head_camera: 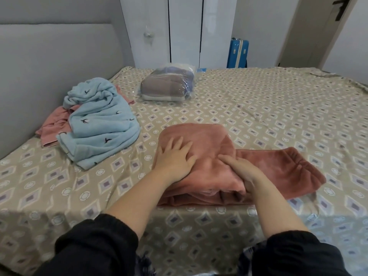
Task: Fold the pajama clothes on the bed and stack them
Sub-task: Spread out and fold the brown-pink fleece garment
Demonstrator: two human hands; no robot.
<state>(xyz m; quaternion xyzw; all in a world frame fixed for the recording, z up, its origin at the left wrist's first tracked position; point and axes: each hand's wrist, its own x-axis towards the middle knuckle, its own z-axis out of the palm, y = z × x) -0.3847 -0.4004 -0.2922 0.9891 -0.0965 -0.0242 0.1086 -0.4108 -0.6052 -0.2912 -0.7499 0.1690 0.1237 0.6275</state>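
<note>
Left hand [175, 156]: flat, palm down, fingers spread. It presses on the left part of the pink pajama [209, 140].

Right hand [245, 174]: fingers laid across the top layer of the same piece and pointing up and left. The thumb goes in under the near edge of that layer, so this hand pinches the fold. The two hands are close together, not touching.

Pink pajama: fleece, partly folded, lying on the bed [258, 104] near the edge closest to me. A thick folded block sits under my hands. One length of it still lies flat and unfolded, running out to the right.

Blue pajama [99, 124]: unfolded and crumpled in a heap, with small dark bird marks. It lies to the left by the headboard [49, 62], well apart from the pink pajama. A second pink garment [52, 126] lies partly under it, sticking out on its left side.

Bag [169, 84]: clear plastic with folded grey and white fabric inside, at the far side of the bed.

Beyond the bed: a white wardrobe [183, 30], a blue suitcase [239, 53] standing beside it, and a door [318, 30] at the right.

Both my sleeves [95, 248] are black.
</note>
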